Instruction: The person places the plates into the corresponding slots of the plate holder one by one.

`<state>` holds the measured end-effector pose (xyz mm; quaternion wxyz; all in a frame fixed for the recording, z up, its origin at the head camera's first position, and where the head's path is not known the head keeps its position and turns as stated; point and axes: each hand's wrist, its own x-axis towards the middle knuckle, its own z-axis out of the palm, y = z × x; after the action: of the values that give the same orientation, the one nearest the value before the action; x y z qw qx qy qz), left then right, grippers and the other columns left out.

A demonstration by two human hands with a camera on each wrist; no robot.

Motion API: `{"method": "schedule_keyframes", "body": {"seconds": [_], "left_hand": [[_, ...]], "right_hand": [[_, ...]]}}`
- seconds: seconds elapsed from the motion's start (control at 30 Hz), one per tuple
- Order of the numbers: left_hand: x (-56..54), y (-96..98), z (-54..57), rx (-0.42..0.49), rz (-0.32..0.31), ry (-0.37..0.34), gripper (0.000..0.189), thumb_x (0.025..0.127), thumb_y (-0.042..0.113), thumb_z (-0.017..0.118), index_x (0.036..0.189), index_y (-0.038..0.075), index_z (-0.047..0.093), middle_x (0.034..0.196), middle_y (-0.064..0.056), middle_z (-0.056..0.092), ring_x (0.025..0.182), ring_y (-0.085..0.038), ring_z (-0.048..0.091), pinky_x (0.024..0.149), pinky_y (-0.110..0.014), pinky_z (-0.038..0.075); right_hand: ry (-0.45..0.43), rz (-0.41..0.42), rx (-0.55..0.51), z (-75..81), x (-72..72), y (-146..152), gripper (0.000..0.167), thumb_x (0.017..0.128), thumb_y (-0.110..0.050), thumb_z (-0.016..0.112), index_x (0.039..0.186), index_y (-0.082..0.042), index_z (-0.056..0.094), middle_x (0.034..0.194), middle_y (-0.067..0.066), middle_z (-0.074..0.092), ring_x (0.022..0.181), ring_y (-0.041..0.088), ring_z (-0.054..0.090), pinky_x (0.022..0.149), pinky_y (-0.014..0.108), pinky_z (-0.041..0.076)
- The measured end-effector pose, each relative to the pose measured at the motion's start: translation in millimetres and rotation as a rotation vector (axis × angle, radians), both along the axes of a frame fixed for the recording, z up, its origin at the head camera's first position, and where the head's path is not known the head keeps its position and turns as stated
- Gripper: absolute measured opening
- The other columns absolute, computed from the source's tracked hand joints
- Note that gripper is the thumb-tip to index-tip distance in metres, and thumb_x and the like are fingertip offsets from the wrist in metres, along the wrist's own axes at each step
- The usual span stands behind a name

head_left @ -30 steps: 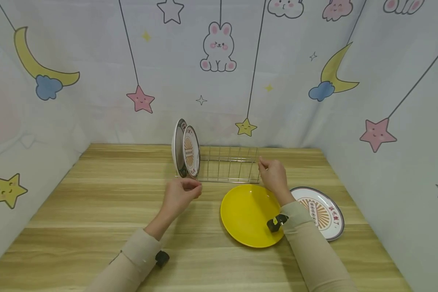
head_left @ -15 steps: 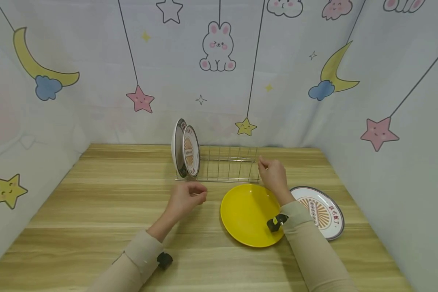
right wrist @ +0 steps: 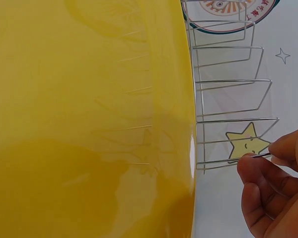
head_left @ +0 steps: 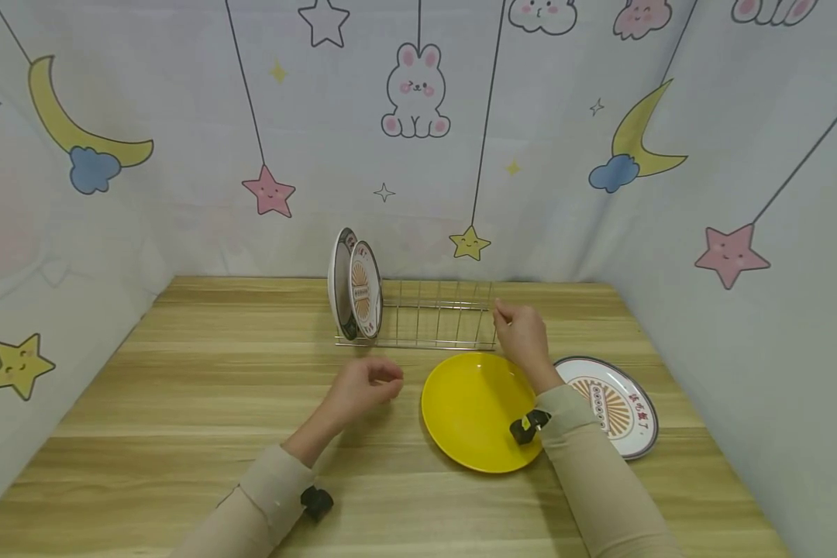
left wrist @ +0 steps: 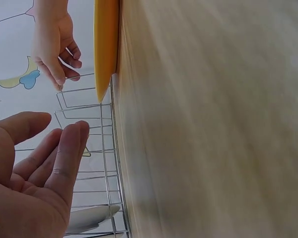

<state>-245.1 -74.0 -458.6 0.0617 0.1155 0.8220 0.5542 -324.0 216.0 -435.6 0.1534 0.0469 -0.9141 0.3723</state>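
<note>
While the right hand is pinching the near-right end wire of the wire rack between thumb and forefinger, the left hand is hovering to the left of the yellow plate, fingers loosely bent, thumb parted from them, holding nothing.

Rack is standing on the bench, stretching leftward from the right fingers. Probably light and stiff, its thin, smooth wires likely slipping or turning in a weak pinch; the end wires are offering the cleanest hold. Load is looking lopsided: a deep dish and a small patterned plate are leaning upright at the end farthest from the right fingers, beyond the left fingertips.

Yellow plate is lying flat between the two hands, just to the right of the left fingers and nearer the body than the right ones. Glossy, seemingly rigid, likely slick; material uncertain, so perhaps breakable. Its left rim is presenting the easiest grip.

In the way: the right sleeve and black wrist camera are covering the yellow plate's right edge. Behind that sleeve, right of the right fingers, a white oval plate is showing partly; whether the plates are touching, cannot tell.
</note>
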Motion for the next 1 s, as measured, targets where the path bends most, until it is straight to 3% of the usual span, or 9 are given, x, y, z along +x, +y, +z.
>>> {"method": "schedule_keyframes", "body": {"seconds": [0.2, 0.37, 0.53, 0.67, 1.0], "left_hand": [[-0.9, 1.1, -5.4, -0.032, -0.065, 0.0, 0.024, 0.089, 0.007, 0.071, 0.11, -0.006, 0.069, 0.103, -0.012, 0.071, 0.087, -0.022, 0.07, 0.071, -0.03, 0.059], [-0.4, 1.6, -7.9, -0.022, -0.101, -0.041, 0.031, 0.09, 0.009, 0.071, 0.117, -0.006, 0.066, 0.109, -0.016, 0.07, 0.093, -0.024, 0.069, 0.075, -0.031, 0.059], [1.5, 2.2, -7.3, 0.01, -0.14, -0.08, 0.041, 0.09, 0.009, 0.07, 0.126, -0.007, 0.06, 0.118, -0.022, 0.065, 0.104, -0.03, 0.066, 0.079, -0.034, 0.059], [2.7, 2.0, -6.0, 0.005, -0.185, -0.071, 0.046, 0.091, 0.011, 0.07, 0.13, -0.007, 0.057, 0.122, -0.026, 0.062, 0.11, -0.034, 0.063, 0.081, -0.036, 0.059], [1.5, 4.1, -4.4, -0.043, -0.318, -0.084, 0.051, 0.094, 0.014, 0.068, 0.137, -0.007, 0.051, 0.126, -0.027, 0.06, 0.115, -0.038, 0.059, 0.088, -0.042, 0.056]], "right_hand": [[-0.001, -0.007, -0.002, 0.7, 1.1, -0.1, 0.029, 0.098, -0.012, 0.062, 0.126, -0.007, 0.065, 0.109, 0.012, 0.072, 0.048, 0.015, 0.039, 0.044, 0.026, 0.033], [0.006, -0.007, 0.004, 1.3, 1.9, -0.6, 0.029, 0.098, -0.012, 0.062, 0.125, -0.006, 0.065, 0.109, 0.013, 0.072, 0.049, 0.015, 0.04, 0.044, 0.027, 0.033], [0.006, -0.002, 0.006, 1.2, 2.0, -0.5, 0.029, 0.098, -0.013, 0.062, 0.126, -0.006, 0.065, 0.107, 0.013, 0.072, 0.048, 0.014, 0.039, 0.044, 0.026, 0.033], [0.009, 0.006, 0.003, 0.9, 1.6, -0.2, 0.029, 0.099, -0.012, 0.061, 0.127, -0.006, 0.064, 0.108, 0.013, 0.072, 0.046, 0.013, 0.037, 0.042, 0.025, 0.032], [-0.017, -0.008, 0.001, 1.5, 2.3, -0.8, 0.03, 0.099, -0.013, 0.061, 0.128, -0.007, 0.064, 0.107, 0.013, 0.072, 0.045, 0.013, 0.036, 0.041, 0.025, 0.03]]}}
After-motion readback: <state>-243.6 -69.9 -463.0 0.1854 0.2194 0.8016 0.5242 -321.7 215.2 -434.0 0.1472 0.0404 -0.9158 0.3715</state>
